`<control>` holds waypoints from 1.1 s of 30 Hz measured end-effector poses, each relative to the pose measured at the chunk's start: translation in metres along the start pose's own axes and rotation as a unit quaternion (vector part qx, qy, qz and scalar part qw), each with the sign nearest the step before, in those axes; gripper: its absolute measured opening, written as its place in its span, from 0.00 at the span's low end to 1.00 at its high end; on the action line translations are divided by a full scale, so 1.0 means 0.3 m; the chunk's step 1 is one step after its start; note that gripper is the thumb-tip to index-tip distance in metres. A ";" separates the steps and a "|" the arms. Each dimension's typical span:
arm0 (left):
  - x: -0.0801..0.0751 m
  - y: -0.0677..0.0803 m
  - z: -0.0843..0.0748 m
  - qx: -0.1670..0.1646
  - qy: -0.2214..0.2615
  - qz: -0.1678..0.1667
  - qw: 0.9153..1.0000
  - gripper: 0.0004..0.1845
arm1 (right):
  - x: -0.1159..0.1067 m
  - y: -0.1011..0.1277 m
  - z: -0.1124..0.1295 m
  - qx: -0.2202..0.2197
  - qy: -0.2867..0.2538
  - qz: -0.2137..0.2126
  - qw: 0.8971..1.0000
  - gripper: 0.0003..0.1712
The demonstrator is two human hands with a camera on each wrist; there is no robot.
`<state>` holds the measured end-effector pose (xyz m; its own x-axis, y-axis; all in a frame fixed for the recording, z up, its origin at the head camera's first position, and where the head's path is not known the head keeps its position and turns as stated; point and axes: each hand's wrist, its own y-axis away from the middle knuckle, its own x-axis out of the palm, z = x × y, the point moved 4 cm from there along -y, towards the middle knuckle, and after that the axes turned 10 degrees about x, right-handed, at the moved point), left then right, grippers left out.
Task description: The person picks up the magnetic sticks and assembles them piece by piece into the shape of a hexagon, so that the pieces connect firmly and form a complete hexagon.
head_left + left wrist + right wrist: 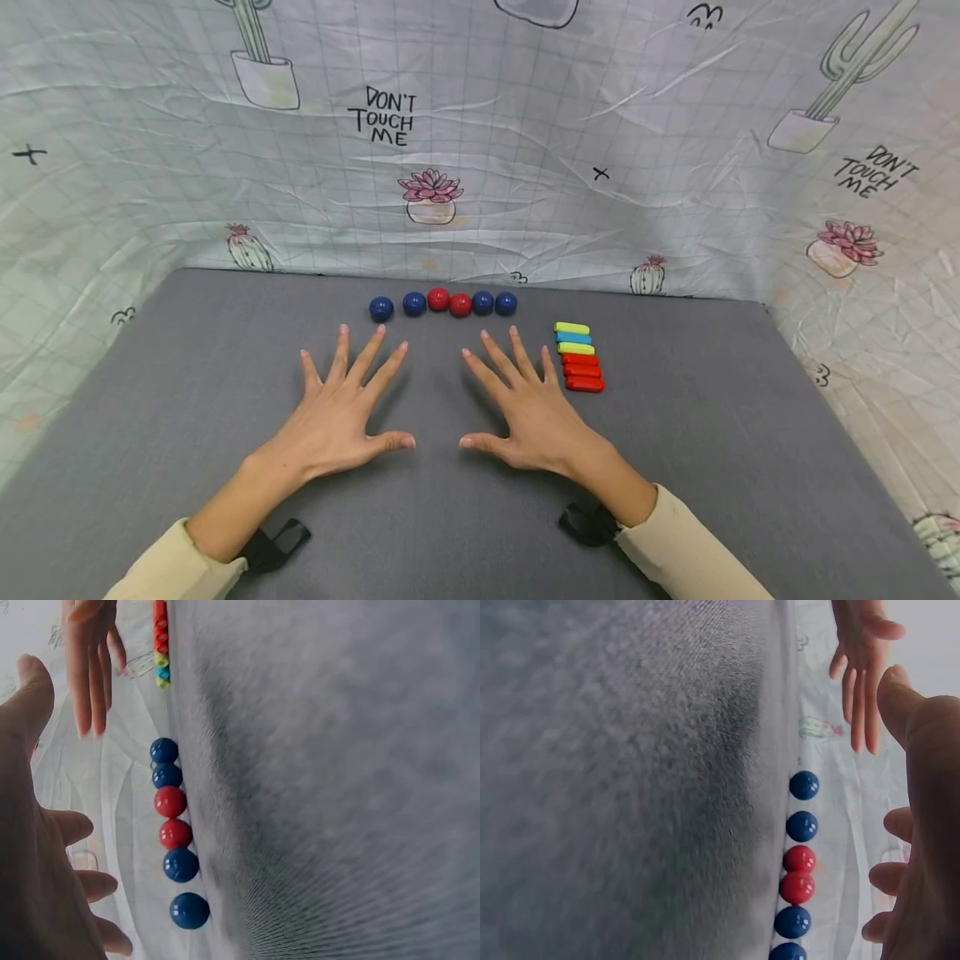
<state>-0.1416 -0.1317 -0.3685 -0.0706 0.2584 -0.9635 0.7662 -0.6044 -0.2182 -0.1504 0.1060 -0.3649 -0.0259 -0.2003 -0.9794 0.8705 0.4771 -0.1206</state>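
Wrinkled cloth (517,208) backs a matte table (435,533); left fingers (386,369) and right fingers (485,374) splay near glossy balls (460,305) and stubby bars (581,360).

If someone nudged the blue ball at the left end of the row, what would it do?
The blue ball would probably roll easily, being round on a flat-looking table. Its glossy highlights suggest a smooth, perhaps slippery surface.

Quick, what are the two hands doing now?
Left hand: open, fingers spread, holding nothing.
Right hand: open, fingers spread, holding nothing.
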 end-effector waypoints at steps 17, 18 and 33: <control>0.013 -0.078 0.189 -0.123 0.225 -0.172 0.951 0.37 | -0.049 0.145 -0.264 0.044 -0.202 -0.125 0.970 0.35; 0.017 -0.085 0.201 -0.130 0.230 -0.180 0.947 0.37 | -0.046 0.149 -0.289 0.051 -0.211 -0.133 0.967 0.33; 0.100 -0.126 0.277 -0.191 0.274 -0.235 0.913 0.30 | -0.056 0.179 -0.412 0.168 -0.331 -0.197 0.907 0.14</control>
<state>-0.2258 -0.1637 -0.4020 -0.1995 0.8227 -0.5323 0.9073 -0.0501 -0.4175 -0.1640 0.2408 -0.3750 -0.1638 -0.8218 -0.5457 0.9613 -0.0089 -0.2752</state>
